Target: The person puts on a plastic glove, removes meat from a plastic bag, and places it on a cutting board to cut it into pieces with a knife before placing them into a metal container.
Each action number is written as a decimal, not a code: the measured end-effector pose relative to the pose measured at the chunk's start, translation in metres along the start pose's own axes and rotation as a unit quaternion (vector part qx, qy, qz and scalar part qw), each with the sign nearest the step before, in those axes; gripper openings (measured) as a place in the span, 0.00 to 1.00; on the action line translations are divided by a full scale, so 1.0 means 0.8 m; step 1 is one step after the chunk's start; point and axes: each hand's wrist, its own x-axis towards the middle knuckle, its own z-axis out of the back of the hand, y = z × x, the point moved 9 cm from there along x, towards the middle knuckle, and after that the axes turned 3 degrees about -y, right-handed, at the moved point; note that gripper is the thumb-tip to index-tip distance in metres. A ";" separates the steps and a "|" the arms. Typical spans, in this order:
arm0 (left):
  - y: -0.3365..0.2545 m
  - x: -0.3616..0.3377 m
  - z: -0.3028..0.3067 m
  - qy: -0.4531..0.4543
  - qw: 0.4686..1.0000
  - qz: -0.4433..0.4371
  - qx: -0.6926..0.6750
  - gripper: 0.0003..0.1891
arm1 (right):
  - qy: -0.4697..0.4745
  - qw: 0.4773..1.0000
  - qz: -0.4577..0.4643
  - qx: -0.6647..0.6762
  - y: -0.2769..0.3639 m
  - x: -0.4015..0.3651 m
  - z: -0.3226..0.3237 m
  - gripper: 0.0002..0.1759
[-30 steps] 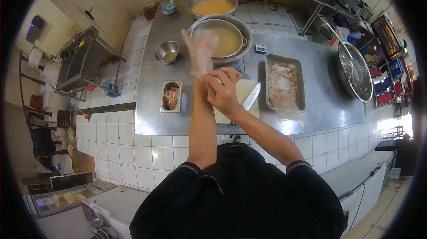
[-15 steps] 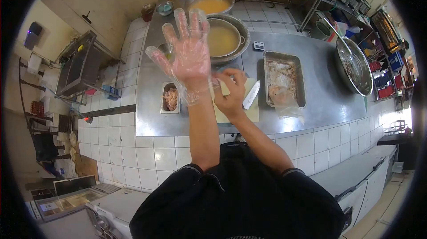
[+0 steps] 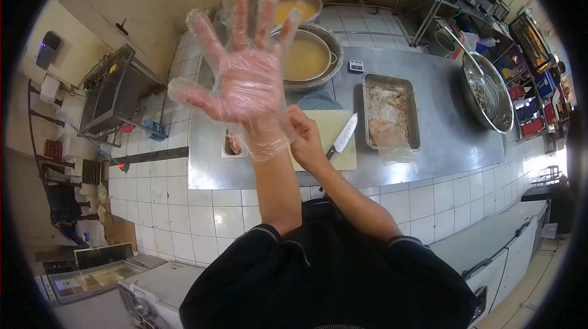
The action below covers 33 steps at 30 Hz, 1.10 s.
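Observation:
My left hand [image 3: 251,81] is raised palm towards me, fingers spread wide, inside a clear plastic glove [image 3: 268,146] that bunches loosely at the wrist. Beside that wrist, my bare right hand [image 3: 307,142] has its fingers closed on the glove's cuff. Below the hands lies a light yellow cutting board [image 3: 324,119], partly hidden by my right hand. A kitchen knife [image 3: 345,132] rests on the board, its blade pointing away from me. A small metal pan holding pinkish raw pieces [image 3: 233,144] is partly covered by my left wrist.
A metal tray [image 3: 418,115] with crumbly residue and a crumpled clear plastic piece [image 3: 395,147] stands to the right. Behind are a small timer [image 3: 356,66] and pots of yellowish liquid [image 3: 304,53]. A large steel bowl [image 3: 505,115] with a long-handled tool sits at the table's right end.
My left hand has risen closer to the camera and leftwards, fingers spreading wider. My right hand has shifted lower and left, still at the glove's cuff, uncovering more of the knife.

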 end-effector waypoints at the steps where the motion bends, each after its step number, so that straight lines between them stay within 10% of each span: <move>1: -0.006 0.003 -0.002 0.020 1.000 -0.007 0.023 0.50 | -0.005 1.000 0.011 0.001 0.007 -0.001 -0.007 0.09; 7: -0.026 0.020 0.044 -0.036 0.996 -0.029 0.076 0.48 | -0.015 0.996 0.039 -0.076 0.011 0.003 -0.011 0.05; 10: -0.009 0.018 0.048 -0.073 0.857 0.133 -0.492 0.46 | 0.014 0.979 0.083 -0.187 0.019 0.006 -0.010 0.05; 16: -0.017 0.018 0.099 -0.110 0.993 -0.009 0.048 0.47 | -0.098 0.933 0.146 -0.312 0.067 -0.001 0.007 0.14; 18: -0.020 0.021 0.104 -0.123 0.950 -0.070 0.279 0.48 | -0.158 0.912 0.210 -0.315 0.098 -0.015 0.013 0.28; 22: -0.016 0.013 0.080 -0.147 0.801 -0.135 0.564 0.51 | -0.114 0.827 0.354 -0.423 0.129 -0.011 -0.005 0.22; 26: 0.004 0.011 0.077 -0.144 0.746 -0.135 0.636 0.51 | -0.079 0.773 0.443 -0.447 0.136 -0.022 -0.001 0.15; 29: 0.017 0.010 0.127 -0.145 0.936 -0.003 0.322 0.53 | -0.054 0.769 0.432 -0.467 0.133 -0.011 0.002 0.15; 33: 0.023 0.009 0.171 -0.154 0.828 -0.005 0.539 0.43 | -0.053 0.795 0.363 -0.484 0.155 0.013 -0.016 0.19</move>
